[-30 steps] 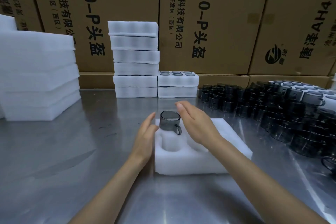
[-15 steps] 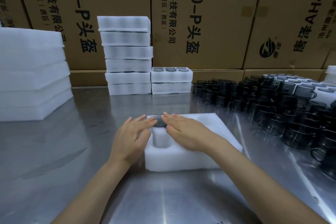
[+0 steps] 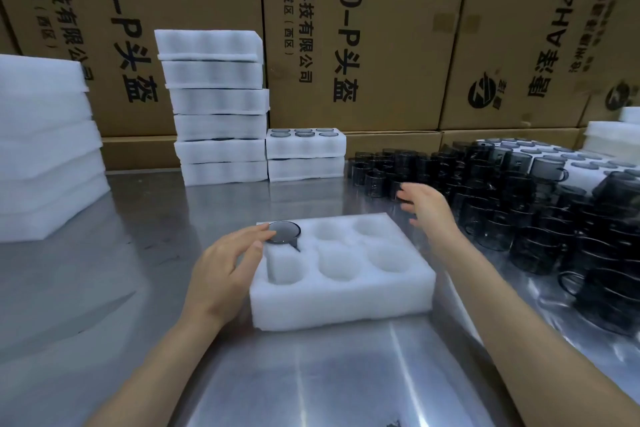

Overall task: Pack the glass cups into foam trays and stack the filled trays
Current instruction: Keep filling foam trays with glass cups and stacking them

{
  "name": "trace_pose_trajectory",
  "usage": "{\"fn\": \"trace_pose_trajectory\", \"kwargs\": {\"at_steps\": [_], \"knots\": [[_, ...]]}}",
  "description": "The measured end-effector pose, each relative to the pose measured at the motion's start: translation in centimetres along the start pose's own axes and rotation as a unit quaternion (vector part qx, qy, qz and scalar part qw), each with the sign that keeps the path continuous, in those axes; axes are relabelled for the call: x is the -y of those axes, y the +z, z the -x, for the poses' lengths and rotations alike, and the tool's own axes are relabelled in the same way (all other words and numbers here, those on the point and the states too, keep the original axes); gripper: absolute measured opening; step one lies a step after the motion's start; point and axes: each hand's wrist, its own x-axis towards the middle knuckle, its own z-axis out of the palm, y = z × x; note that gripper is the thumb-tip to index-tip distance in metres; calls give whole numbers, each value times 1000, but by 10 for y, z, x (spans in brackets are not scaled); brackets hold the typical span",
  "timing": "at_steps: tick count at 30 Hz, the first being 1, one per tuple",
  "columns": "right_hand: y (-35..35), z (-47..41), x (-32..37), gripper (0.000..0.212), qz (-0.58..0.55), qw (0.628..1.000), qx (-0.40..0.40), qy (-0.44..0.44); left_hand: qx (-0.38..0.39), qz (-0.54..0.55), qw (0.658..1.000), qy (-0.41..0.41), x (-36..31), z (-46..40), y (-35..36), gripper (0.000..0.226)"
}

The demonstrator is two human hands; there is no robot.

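A white foam tray (image 3: 346, 302) with six round pockets lies on the steel table in front of me. One dark glass cup (image 3: 284, 233) sits sunk in its far-left pocket, only the rim and handle showing. My left hand (image 3: 227, 265) rests at the tray's left edge, fingertips touching that cup's rim. My right hand (image 3: 427, 206) hovers with fingers spread at the near edge of a crowd of loose dark glass cups (image 3: 502, 204) on the right, holding nothing.
Two stacks of filled foam trays (image 3: 218, 107) (image 3: 306, 156) stand at the back, the lower one showing cup rims on top. Foam sheets (image 3: 41, 149) are piled at the left. Cardboard boxes (image 3: 346, 28) wall off the back. More cups in trays (image 3: 561, 159) lie far right.
Both hands pressed the cup down into the tray's pocket. Since then my right hand has lifted off and moved right to the loose cups; my left hand stays at the cup.
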Motion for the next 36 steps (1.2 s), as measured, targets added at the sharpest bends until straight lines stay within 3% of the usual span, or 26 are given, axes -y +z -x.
{"fn": "trace_pose_trajectory", "kwargs": {"at_steps": [4, 9, 13, 16, 18, 22, 30, 36], "knots": [[-14, -23, -47, 43, 60, 993, -93, 38, -7, 17, 1000, 13, 1, -2, 1, 49], [-10, -53, -53, 55, 45, 991, -125, 21, -9, 28, 1000, 11, 4, -3, 3, 38], [-5, -68, -54, 54, 63, 983, -169, -36, -19, 35, 999, 15, 7, -4, 5, 36], [-1, -80, -53, 47, 173, 952, -226, -109, -25, 39, 999, 24, 9, -5, 7, 37], [4, -89, -54, 49, 264, 929, -221, -137, -25, 37, 999, 25, 9, -6, 8, 39], [13, -104, -54, 56, 364, 908, -180, -103, -31, 26, 999, 30, 8, -8, 8, 42], [9, -129, -46, 63, 465, 874, -138, -26, -35, 22, 999, 20, 8, -9, 10, 44], [7, -121, -39, 59, 483, 863, -143, -34, -28, 19, 999, 31, 11, -9, 10, 42]]}}
